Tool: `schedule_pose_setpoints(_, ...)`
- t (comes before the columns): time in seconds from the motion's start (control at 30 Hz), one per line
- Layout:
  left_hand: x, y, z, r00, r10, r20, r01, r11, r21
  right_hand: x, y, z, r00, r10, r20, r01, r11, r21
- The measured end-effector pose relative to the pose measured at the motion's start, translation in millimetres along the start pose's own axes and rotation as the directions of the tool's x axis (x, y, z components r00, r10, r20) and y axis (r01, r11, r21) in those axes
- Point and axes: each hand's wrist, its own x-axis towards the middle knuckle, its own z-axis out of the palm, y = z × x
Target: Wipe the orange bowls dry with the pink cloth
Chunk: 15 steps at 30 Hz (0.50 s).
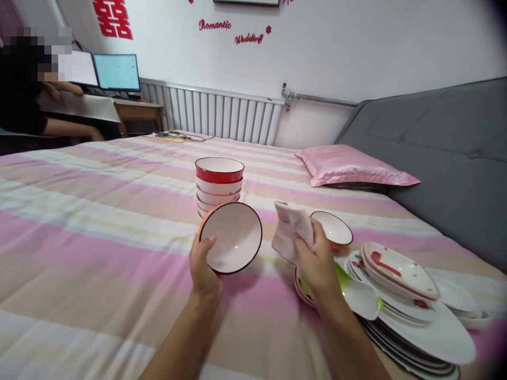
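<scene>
thumb over the rim, left hand clamps a tilted bowl! right hand, fingers closed, grips a cloth just beside it; beyond, stacked bowls on the striped bedspread, plates piled right.

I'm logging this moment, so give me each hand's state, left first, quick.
Left hand: closed, holding an orange bowl, tilted on its side.
Right hand: closed, holding a pale cloth.
</scene>
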Motion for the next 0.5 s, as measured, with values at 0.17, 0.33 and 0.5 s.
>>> schedule_pose_setpoints(0.17,-1.4,-5.5,-3.7,0.998,0.027,0.064,-0.035,0.991,0.13,-15.1,-14.4,8.7,0.981,-0.194,-0.021,0.188,0.97,-0.156)
schedule_pose_setpoints(0.33,-4.8,-6.1,-1.7,0.986,0.087,0.14,-0.12,0.962,0.244,-42.3,-21.0,28.5,0.913,-0.312,0.263,0.366,0.912,-0.186)
schedule_pose_setpoints(0.5,-10.2,-4.2,0.3,0.975,0.111,0.191,-0.169,0.932,0.321,-59.9,-20.8,40.0,0.829,-0.299,0.472,0.423,0.888,-0.181)
